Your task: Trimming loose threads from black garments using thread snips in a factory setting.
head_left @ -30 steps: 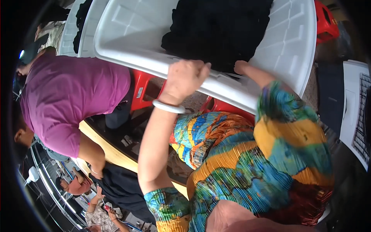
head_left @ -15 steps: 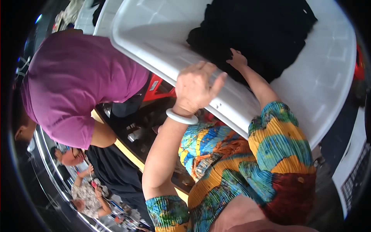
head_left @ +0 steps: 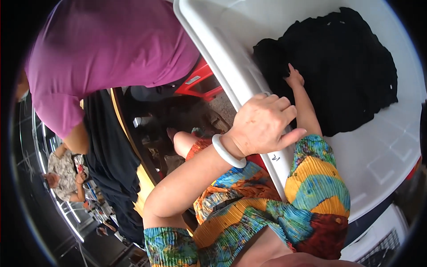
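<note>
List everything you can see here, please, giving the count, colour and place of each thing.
White tub: 1, white, upper right
Black cloth pile: 1, black, inside the tub
Red stool: at least 1, red, left of the tub
Co-worker: 1, purple shirt, upper left
Farther person: 1, pale patterned shirt, far left
Draped cloth: black, over the table
Table: 1, light wood edge, left
Strip lights: several, white, far left
Pleated top: 1, multicoloured, on the wearer
Bangle: 1, white, left wrist
Left hand: 1, bare, at the tub's rim
Right hand: 1, bare, at the cloth pile
</note>
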{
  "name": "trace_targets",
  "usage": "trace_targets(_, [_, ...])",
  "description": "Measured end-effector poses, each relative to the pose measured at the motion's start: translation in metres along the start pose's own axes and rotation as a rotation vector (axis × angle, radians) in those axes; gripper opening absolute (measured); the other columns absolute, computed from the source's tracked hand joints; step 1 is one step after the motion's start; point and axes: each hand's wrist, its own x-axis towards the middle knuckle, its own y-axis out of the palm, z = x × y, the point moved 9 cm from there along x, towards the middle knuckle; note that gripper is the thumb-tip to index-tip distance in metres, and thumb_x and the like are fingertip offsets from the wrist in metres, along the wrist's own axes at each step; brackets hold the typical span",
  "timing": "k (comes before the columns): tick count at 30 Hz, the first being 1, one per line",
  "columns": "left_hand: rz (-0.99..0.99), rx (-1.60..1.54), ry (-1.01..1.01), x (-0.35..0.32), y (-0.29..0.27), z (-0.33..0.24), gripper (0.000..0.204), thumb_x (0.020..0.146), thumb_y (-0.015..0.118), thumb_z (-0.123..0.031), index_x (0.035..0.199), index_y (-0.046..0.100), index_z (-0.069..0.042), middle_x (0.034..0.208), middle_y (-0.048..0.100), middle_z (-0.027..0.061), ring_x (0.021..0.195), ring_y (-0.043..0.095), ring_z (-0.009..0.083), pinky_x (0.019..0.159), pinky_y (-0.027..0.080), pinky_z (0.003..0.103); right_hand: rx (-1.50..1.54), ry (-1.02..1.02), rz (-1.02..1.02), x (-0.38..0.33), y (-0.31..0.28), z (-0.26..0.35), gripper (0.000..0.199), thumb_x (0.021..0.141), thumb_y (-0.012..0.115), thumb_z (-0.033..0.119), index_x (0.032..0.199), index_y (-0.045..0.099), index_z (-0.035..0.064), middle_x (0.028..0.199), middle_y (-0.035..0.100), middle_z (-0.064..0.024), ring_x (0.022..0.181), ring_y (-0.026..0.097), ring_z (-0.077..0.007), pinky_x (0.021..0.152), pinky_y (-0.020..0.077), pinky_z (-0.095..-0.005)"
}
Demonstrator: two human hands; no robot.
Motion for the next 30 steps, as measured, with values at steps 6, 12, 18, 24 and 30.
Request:
trace_targets(6, [-0.001, -0.042, 0.010, -0.002, 0.001, 0.004, 0.031, 0.069, 0.061, -0.034, 0.068, 0.054, -0.004, 0.064, 0.050, 0.0064, 0.057, 0.052, 0.0237, 0.050, 0.041, 0.032, 0.059, 0.106, -0.031, -0.014, 0.003, -0.027, 0.022, 0.076, 0.048, 0.015, 0.096, 0.056, 0.0129, 0.095, 0.059, -0.0116, 0.093, 0.054, -0.0308, 0.076, 0.0449, -0.0394])
trace_targets(12, [-0.042, -0.045, -0.015, 0.002, -0.004, -0.001, 0.032, 0.071, 0.060, -0.035, 0.066, 0.054, -0.004, 0.064, 0.051, 0.0089, 0.061, 0.053, 0.0260, 0.055, 0.043, 0.034, 0.650, 0.214, -0.100, -0.060, -0.049, -0.106, 0.032, 0.076, 0.057, 0.025, 0.099, 0.055, 0.0035, 0.081, 0.060, -0.0114, 0.062, 0.058, -0.0207, 0.046, 0.0459, -0.0302])
trace_targets(18, [-0.086, 0.039, -0.023, 0.001, 0.003, -0.001, 0.032, 0.075, 0.055, -0.035, 0.070, 0.057, -0.004, 0.067, 0.055, 0.0097, 0.070, 0.056, 0.0260, 0.065, 0.044, 0.036, 0.909, 0.092, -0.318, -0.120, -0.219, -0.060, 0.024, 0.079, 0.055, 0.028, 0.076, 0.051, 0.0039, 0.056, 0.045, -0.0013, 0.043, 0.046, -0.0112, 0.037, 0.0328, -0.0247])
trace_targets(24, [-0.223, -0.051, -0.023, -0.026, 0.005, 0.010, 0.021, 0.074, 0.057, -0.018, 0.085, 0.057, -0.001, 0.082, 0.056, 0.0145, 0.083, 0.053, 0.0306, 0.074, 0.043, 0.038, 1.168, -0.317, -0.311, -0.244, -0.348, 0.082, 0.022, 0.078, 0.059, 0.025, 0.070, 0.047, 0.0081, 0.051, 0.037, 0.0035, 0.043, 0.036, -0.0059, 0.044, 0.0361, -0.0214])
trace_targets(30, [-0.346, -0.451, -0.134, -0.061, -0.022, -0.001, 0.087, 0.060, 0.075, -0.024, 0.126, 0.025, 0.000, 0.123, 0.032, 0.0235, 0.113, 0.036, 0.0378, 0.095, 0.032, 0.036, 1.401, -0.603, 0.049, -0.355, -0.388, 0.209, 0.019, 0.087, 0.046, 0.021, 0.078, 0.055, 0.0064, 0.053, 0.049, 0.0009, 0.042, 0.043, -0.0082, 0.041, 0.0396, -0.0189])
